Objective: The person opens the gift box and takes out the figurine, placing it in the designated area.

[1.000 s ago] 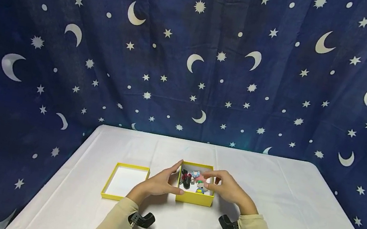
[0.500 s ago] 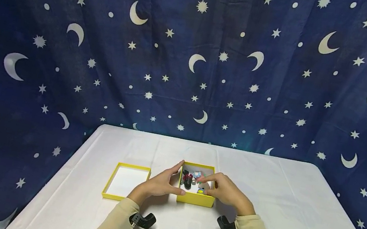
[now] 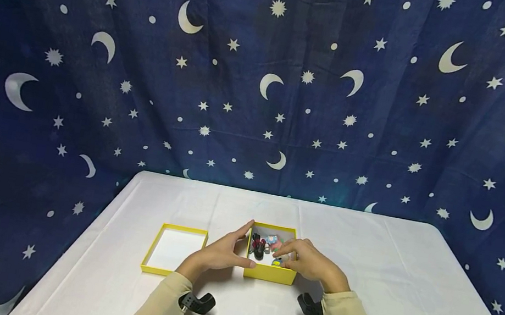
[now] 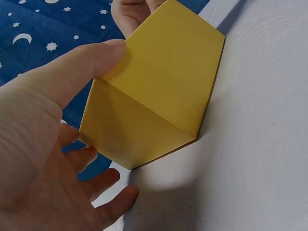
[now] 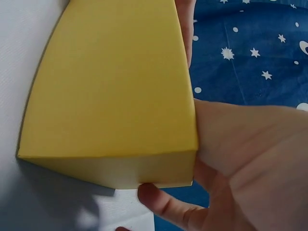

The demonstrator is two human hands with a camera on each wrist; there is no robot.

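Note:
A yellow box (image 3: 269, 274) with a white inside stands on the table without its lid. My left hand (image 3: 222, 255) holds its left side, thumb on the near edge and index finger at the far left corner; in the left wrist view the thumb (image 4: 108, 55) presses the rim. Inside lie a dark bundled cable (image 3: 259, 249), a light-blue toy (image 3: 272, 240) and a pink toy (image 3: 277, 246). My right hand (image 3: 312, 262) reaches over the right wall, its fingers pinching a small blue-and-yellow toy figure (image 3: 277, 262), mostly hidden beneath them.
The yellow-rimmed box lid (image 3: 174, 250) lies with its white inside up, left of the box. A white cloth covers the table (image 3: 410, 295). A dark blue curtain (image 3: 258, 125) with moons and stars hangs behind the far edge.
My right fingers have moved lower and nearer the front of the box, from over the pink toy to the blue-and-yellow figure. My left hand stays on the box.

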